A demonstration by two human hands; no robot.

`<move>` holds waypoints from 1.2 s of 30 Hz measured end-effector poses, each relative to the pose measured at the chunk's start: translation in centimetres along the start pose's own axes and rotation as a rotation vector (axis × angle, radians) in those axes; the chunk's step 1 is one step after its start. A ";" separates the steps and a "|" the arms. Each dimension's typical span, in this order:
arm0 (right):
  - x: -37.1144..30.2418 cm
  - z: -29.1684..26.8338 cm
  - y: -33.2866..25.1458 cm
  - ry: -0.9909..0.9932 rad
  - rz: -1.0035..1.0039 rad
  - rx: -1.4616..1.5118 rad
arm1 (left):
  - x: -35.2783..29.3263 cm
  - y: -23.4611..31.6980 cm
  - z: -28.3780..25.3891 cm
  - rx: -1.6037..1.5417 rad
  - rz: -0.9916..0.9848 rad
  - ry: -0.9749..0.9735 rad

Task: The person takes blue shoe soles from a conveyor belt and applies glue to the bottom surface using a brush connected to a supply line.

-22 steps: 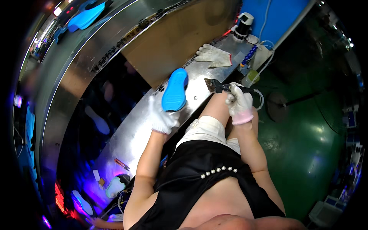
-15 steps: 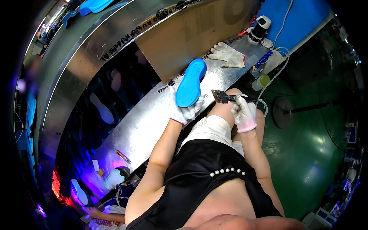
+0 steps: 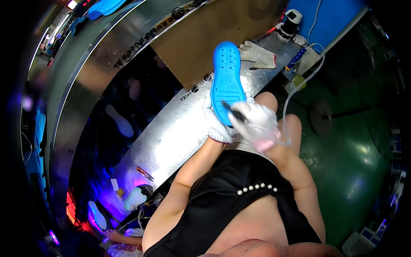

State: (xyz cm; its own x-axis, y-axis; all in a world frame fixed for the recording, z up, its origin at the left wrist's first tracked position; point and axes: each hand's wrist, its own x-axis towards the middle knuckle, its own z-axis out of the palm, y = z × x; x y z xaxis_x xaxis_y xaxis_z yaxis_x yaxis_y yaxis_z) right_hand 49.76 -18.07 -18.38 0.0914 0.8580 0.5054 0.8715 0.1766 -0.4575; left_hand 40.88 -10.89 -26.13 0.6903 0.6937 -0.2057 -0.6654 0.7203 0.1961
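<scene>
A bright blue shoe sole [image 3: 227,81] is held up over the metal bench, its holed and ribbed face turned toward me. My left hand [image 3: 216,124], in a white knit glove, grips the sole from beneath at its heel end. In my right hand [image 3: 260,123], also gloved in white and smeared by motion, is a dark-handled brush [image 3: 234,112] with a thin tube running from it. The brush lies over the heel of the sole; its blurred tip seems to meet the surface.
A loose white glove [image 3: 258,55] lies past the sole, against a cardboard sheet [image 3: 184,47]. Red snips [image 3: 144,173] rest on the metal bench [image 3: 167,137]. Beyond is a conveyor with pale soles [image 3: 120,122]. A co-worker's hand [image 3: 113,234] shows at lower left.
My right hand has brought the brush left onto the sole's heel. The sole has turned more upright, with its ribbed face now toward me.
</scene>
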 end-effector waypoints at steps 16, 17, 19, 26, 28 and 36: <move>0.6 -2.5 -0.6 0.297 -0.164 0.177 | -2.9 -1.8 0.1 0.562 0.222 -0.181; -0.1 -2.1 -1.3 0.269 -0.199 0.157 | -1.4 -2.1 -1.4 0.564 0.235 -0.240; -1.4 -1.4 -2.4 0.215 -0.251 0.111 | -1.4 -1.7 -2.0 0.392 0.159 -0.263; -1.9 -1.6 -2.8 0.255 -0.173 0.317 | -1.0 0.4 0.2 0.222 0.100 -0.350; -2.4 -2.5 -4.2 0.133 -0.118 0.396 | -0.7 2.4 -0.2 -0.057 -0.221 -0.504; -2.5 -4.8 -2.7 -0.196 -0.320 0.022 | -1.2 6.3 3.1 0.065 -0.433 -0.361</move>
State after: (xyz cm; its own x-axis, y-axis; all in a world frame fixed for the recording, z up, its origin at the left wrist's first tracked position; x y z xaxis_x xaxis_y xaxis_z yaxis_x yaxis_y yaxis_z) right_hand 49.48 -23.04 -14.95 -0.2799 0.8333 0.4768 0.8304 0.4593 -0.3153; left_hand 36.74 -7.19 -21.71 0.9573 0.2834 0.0580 -0.2891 0.9299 0.2274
